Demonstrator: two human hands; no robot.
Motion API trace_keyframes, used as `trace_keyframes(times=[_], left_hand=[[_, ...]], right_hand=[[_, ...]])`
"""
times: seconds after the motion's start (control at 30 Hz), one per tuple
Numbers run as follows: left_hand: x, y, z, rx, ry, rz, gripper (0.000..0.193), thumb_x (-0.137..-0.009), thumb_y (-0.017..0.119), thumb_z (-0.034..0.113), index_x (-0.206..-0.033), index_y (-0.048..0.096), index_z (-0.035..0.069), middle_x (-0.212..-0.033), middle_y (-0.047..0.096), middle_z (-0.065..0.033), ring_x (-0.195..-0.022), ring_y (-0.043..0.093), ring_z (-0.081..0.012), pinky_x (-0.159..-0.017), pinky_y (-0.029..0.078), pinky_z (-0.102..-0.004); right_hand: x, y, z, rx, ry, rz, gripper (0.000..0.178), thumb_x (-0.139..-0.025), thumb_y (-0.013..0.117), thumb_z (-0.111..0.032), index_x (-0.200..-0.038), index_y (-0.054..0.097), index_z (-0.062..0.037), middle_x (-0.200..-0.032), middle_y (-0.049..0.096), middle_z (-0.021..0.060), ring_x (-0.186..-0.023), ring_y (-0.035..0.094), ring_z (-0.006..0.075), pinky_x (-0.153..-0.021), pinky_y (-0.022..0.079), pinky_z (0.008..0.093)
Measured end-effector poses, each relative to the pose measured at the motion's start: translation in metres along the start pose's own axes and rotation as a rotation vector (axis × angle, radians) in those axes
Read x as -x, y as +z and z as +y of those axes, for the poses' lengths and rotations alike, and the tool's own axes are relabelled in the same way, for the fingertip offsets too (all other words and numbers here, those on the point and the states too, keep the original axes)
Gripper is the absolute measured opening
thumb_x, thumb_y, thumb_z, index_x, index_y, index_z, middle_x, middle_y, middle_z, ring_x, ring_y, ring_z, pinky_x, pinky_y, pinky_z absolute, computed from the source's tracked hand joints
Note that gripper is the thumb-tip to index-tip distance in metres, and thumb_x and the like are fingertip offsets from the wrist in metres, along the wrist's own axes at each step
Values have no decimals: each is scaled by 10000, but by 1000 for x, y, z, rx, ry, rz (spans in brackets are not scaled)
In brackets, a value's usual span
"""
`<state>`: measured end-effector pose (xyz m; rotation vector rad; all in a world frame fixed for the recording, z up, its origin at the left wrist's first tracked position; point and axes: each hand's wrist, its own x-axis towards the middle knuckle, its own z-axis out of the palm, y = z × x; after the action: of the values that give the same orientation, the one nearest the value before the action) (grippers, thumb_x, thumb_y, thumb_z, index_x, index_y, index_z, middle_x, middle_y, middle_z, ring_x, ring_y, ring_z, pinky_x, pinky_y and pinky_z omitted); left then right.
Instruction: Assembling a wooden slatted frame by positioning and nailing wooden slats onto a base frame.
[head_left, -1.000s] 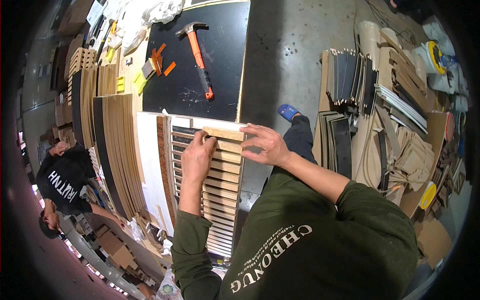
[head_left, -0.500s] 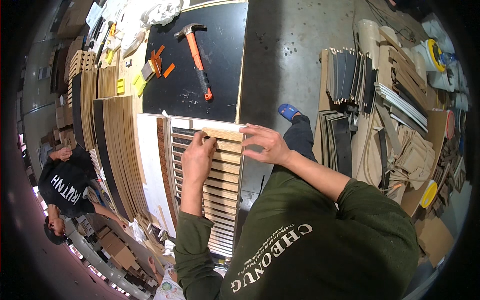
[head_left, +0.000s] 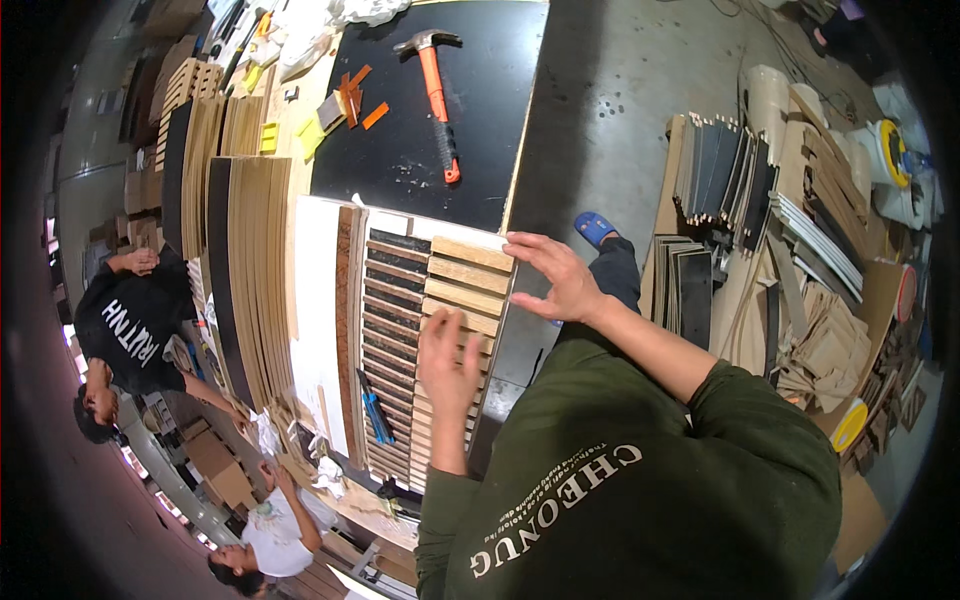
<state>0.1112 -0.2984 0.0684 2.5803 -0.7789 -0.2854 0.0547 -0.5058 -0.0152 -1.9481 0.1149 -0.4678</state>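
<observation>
A slatted panel (head_left: 395,300) lies on the bench in front of me, with dark-edged slots on its left side and a row of pale wooden slats (head_left: 470,254) on its right. My left hand (head_left: 449,362), slightly blurred, hovers over the middle slats with its fingers apart and nothing visible in them. My right hand (head_left: 560,280) is at the panel's far right corner, thumb and fingers spread, fingertips at the end of the top slat. A blue-handled tool (head_left: 376,412) lies on the panel left of my left hand.
Beyond the panel, a claw hammer (head_left: 436,105) and orange strips (head_left: 353,95) lie on a black board (head_left: 400,170). Slat stacks (head_left: 255,270) stand at left. Two people (head_left: 135,330) are beyond them. More strips (head_left: 722,170) are piled at right, across the floor.
My left hand has moved from the top slat down toward the middle slats, its fingers opening. The right hand stays near the corner. The view has shifted, revealing the blue-handled tool.
</observation>
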Motion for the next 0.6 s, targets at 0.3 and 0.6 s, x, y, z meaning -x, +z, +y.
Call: trace_keyframes(times=[0.3, 0.6], left_hand=[[18, 31, 15, -150, 119, 29, 529, -767, 677, 235, -1251, 519, 94, -1294, 398, -247, -1187, 376, -467, -978, 326, -519], [17, 32, 16, -184, 142, 24, 537, -753, 684, 212, -1255, 518, 114, -1295, 401, -241, -1182, 384, -453, -975, 339, -513]], right_hand=[[2, 7, -5, -26, 22, -1, 715, -634, 797, -260, -1247, 489, -59, -1265, 490, 148, -1140, 503, 321, -933, 432, 382], [3, 9, -5, -14, 32, 25, 704, -643, 797, -256, -1243, 488, -55, -1259, 491, 145, -1140, 502, 319, -929, 440, 377]])
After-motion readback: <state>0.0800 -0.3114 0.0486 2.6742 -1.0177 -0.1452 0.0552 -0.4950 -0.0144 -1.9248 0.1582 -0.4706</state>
